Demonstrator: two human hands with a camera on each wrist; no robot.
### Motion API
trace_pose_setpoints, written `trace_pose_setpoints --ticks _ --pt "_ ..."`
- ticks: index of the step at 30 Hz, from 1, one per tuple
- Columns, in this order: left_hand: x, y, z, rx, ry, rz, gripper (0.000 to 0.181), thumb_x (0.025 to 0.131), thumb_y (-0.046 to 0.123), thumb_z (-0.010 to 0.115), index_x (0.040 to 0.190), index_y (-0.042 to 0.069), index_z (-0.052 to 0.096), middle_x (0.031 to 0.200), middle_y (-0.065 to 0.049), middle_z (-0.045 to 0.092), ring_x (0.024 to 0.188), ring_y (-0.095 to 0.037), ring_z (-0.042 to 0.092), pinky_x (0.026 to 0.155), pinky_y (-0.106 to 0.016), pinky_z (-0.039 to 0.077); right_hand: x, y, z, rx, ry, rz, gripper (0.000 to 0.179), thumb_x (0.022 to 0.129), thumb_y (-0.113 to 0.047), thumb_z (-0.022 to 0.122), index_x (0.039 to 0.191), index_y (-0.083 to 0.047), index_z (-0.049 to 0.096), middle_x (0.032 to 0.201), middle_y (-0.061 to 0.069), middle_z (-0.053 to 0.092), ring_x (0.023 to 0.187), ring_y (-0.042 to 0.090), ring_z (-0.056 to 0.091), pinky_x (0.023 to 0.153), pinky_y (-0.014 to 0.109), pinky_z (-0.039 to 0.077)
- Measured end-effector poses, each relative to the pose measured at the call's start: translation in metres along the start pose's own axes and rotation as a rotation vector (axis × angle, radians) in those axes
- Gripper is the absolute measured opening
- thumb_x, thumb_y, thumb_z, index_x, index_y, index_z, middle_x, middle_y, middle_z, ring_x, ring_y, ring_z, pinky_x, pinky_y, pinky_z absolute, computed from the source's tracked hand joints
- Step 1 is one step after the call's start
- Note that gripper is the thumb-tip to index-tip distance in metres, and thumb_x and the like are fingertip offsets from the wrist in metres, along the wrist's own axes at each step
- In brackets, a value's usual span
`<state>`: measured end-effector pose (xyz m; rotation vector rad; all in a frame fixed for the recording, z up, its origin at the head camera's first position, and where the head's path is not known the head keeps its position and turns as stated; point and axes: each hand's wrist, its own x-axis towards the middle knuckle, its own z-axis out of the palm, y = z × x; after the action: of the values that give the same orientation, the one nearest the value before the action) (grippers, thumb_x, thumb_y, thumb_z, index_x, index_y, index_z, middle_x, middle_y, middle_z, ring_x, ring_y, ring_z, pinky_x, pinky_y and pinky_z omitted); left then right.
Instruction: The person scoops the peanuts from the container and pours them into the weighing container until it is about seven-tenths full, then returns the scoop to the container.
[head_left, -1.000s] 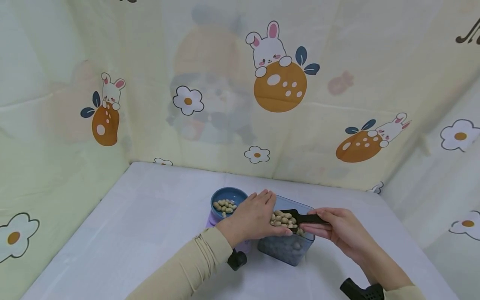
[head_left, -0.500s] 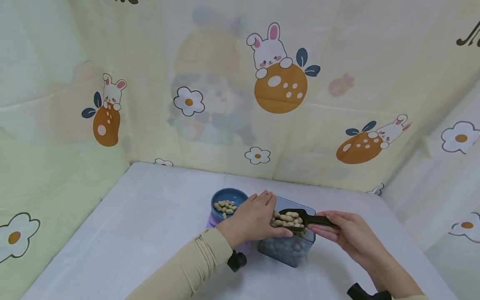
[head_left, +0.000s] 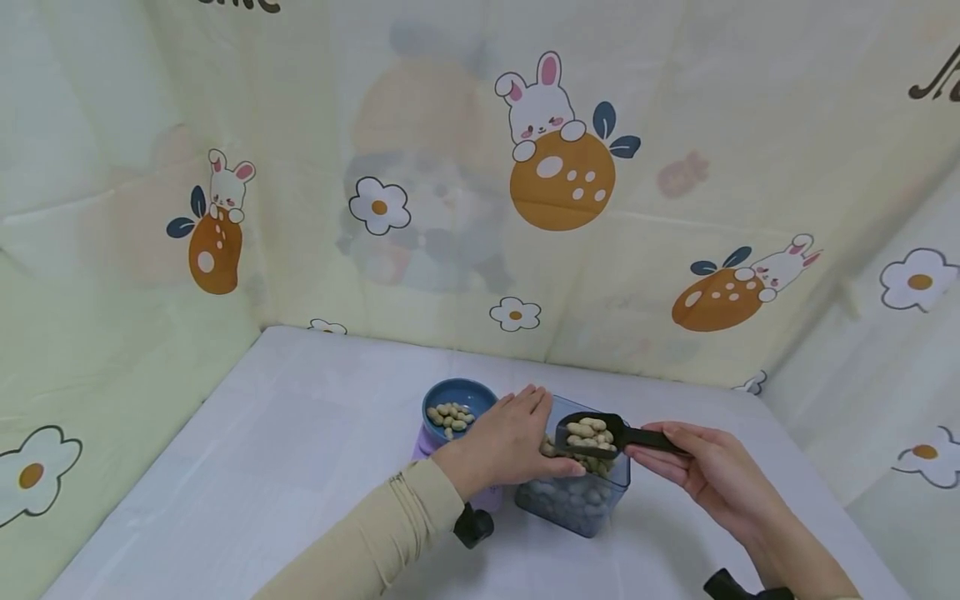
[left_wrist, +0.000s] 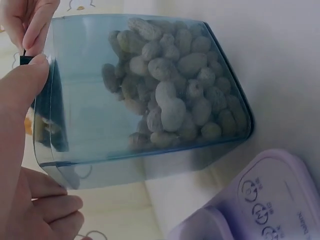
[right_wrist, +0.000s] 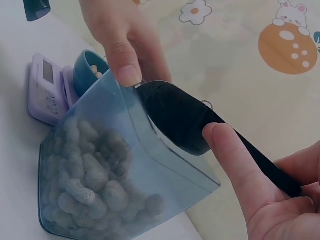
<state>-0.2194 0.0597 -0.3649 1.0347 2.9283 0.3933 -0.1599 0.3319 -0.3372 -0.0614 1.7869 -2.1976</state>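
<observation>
My left hand [head_left: 498, 446] grips the left rim of a clear blue plastic container [left_wrist: 82, 95], thumb on one side and fingers on the other. Unshelled peanuts [left_wrist: 175, 107] fill its lower part. Between thumb and fingers, my right hand [head_left: 712, 467] holds the handle of a black scoop [head_left: 647, 437]. A small load of peanuts [head_left: 590, 433] lies in the scoop's bowl, held just over the container's opening. In the right wrist view the scoop's dark underside shows close to my left thumb [right_wrist: 127, 75].
Left of the container, a blue bowl [head_left: 486, 396] with several peanuts stands on a purple kitchen scale [left_wrist: 280, 190]. White cloth covers the table [head_left: 300, 467]. A patterned curtain [head_left: 442, 275] hangs behind and at the sides.
My right hand and the scoop have moved rightward, lifting the scoop clear of the peanut pile. Fewer peanuts lie in the scoop now. My left hand stays on the rim.
</observation>
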Motion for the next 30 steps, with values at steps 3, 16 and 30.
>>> trace_pose_setpoints --ticks 3,16,30 --pt "-0.002 -0.004 0.001 -0.067 -0.005 0.012 0.103 0.086 0.076 0.05 0.157 0.006 0.025 0.163 -0.009 0.029 0.152 -0.023 0.026 0.122 -0.04 0.028 0.001 -0.002 0.002 0.011 0.002 0.004 0.027 0.106 -0.018 0.046 0.111 -0.007 0.07 0.116 0.009 0.071 0.107 0.024 0.071 0.093 0.032 0.055" --pt "-0.012 -0.022 -0.012 -0.19 -0.032 -0.016 0.113 0.083 0.082 0.049 0.16 0.01 0.009 0.168 -0.008 0.011 0.155 -0.021 0.012 0.126 -0.039 0.017 0.008 -0.01 0.009 0.071 -0.046 -0.018 0.028 0.107 -0.016 0.044 0.113 -0.005 0.069 0.116 0.01 0.073 0.107 0.024 0.072 0.093 0.031 0.055" --pt "-0.031 -0.055 -0.016 -0.14 0.008 -0.054 0.113 0.084 0.08 0.05 0.16 0.006 0.01 0.167 -0.01 0.013 0.155 -0.023 0.013 0.126 -0.04 0.018 0.033 -0.018 0.04 0.012 -0.052 -0.05 0.027 0.106 -0.018 0.046 0.112 -0.007 0.07 0.115 0.007 0.073 0.106 0.023 0.072 0.092 0.031 0.055"
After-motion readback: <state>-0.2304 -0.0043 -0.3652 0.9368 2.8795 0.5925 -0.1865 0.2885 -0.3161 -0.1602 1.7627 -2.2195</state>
